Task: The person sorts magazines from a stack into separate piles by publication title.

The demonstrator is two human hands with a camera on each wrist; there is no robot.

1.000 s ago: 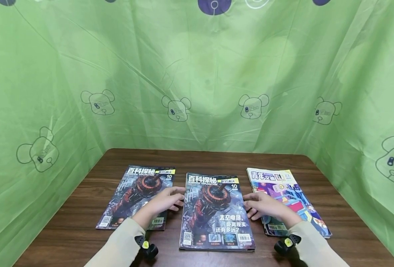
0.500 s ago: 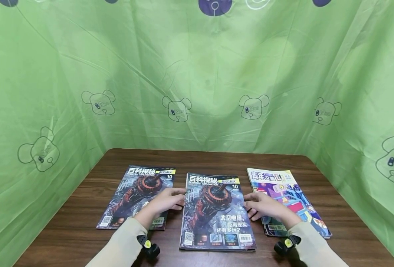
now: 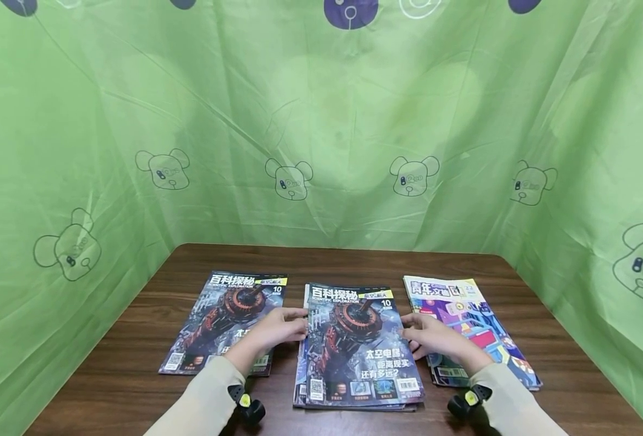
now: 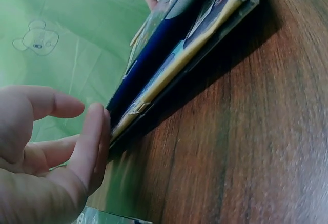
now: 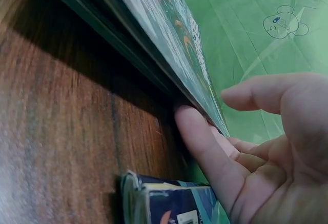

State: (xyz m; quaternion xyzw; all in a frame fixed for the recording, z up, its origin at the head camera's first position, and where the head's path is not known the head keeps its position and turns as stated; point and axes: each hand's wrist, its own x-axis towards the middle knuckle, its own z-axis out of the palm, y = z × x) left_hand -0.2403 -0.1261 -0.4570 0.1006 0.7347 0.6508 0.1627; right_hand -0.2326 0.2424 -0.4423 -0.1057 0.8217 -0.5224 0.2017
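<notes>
At the middle of the table, a dark magazine (image 3: 354, 339) with a red machine on its cover lies on top of a stack, offset to the right of the magazine below (image 3: 301, 378). My left hand (image 3: 279, 330) holds its left edge, and my right hand (image 3: 436, 339) holds its right edge. In the left wrist view, a dark gap shows under the top magazine (image 4: 148, 49), with the fingertips (image 4: 97, 119) at its corner. The right wrist view shows a finger (image 5: 192, 124) under its edge and the thumb above.
On the left lies another magazine (image 3: 212, 333) with the same cover, partly covered by my left forearm. To the right, a colourful magazine (image 3: 479, 321) tops a stack under my right wrist. The brown table (image 3: 332, 260) is enclosed by a green curtain (image 3: 321, 121).
The top magazine of the middle stack has shifted slightly right, uncovering a strip of the one beneath along the left. My left hand has moved right with it; my right hand barely moved.
</notes>
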